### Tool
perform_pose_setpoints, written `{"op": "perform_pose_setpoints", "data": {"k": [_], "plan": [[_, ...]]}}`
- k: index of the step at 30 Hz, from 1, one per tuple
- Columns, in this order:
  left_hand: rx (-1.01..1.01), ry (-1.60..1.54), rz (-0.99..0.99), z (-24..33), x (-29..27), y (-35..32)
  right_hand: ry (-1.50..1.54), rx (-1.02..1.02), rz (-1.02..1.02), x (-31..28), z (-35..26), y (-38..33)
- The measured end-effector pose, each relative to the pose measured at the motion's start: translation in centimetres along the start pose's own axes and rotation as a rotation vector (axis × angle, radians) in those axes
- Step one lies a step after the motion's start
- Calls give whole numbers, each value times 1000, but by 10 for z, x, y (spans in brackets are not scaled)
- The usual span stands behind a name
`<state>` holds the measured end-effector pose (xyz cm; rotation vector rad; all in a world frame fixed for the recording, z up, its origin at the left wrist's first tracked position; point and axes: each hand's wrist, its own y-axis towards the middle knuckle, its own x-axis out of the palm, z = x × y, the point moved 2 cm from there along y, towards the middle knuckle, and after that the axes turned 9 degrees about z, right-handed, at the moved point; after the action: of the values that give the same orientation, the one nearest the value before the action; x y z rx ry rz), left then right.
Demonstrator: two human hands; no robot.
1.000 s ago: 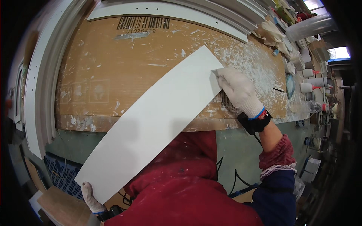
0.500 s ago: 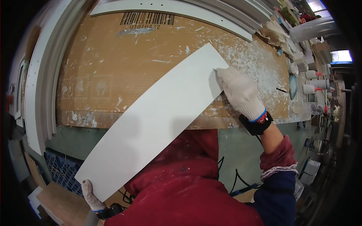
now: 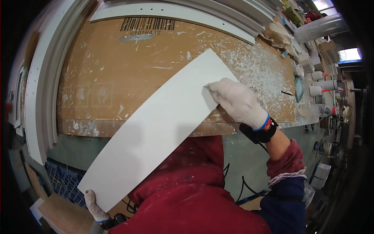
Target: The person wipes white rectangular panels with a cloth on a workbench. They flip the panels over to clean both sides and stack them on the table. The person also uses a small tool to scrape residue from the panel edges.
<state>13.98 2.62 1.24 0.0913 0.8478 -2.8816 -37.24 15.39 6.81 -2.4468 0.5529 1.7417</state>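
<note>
A long, plain white panel (image 3: 156, 121) slants across my front, from low on the left up over the cardboard-covered bench. Its near left end is gripped by my left hand (image 3: 95, 206), in a white knit glove, the thumb on the upper face and the other fingers hidden beneath. Toward the panel's far right end, my gloved right hand (image 3: 235, 99) has its fingers bunched together, their tips against the upper face. Whatever those fingers may pinch is too small or hidden to make out. A soft shadow of me falls across the panel's middle.
Paint-spattered cardboard (image 3: 128, 78) covers the bench. White boards with small holes (image 3: 171, 11) lie along the back, and long white profiles (image 3: 43, 85) line the left. Bottles with red tips (image 3: 317, 91) and a cloth (image 3: 278, 35) crowd the right. A blue crate (image 3: 66, 177) stands lower left.
My right hand has slid from the panel's far right end down and left along its face. The left hand keeps its grip, and the panel's far end has dipped slightly.
</note>
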Motion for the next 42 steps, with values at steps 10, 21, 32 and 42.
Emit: {"op": "perform_pose_setpoints", "data": {"k": [10,21,32,42], "plan": [[-1,-35,-49,-2,-8,3,-263,134,177,1,30,7],[25,27,25,-3,-14,6,-122,73,163,4,31,8],[3,22,-3,8,5,-4,-76,-81,2,16,-27,-3],[-35,-8,-221,-2,-16,9,-153,103,250,-5,43,5]]}}
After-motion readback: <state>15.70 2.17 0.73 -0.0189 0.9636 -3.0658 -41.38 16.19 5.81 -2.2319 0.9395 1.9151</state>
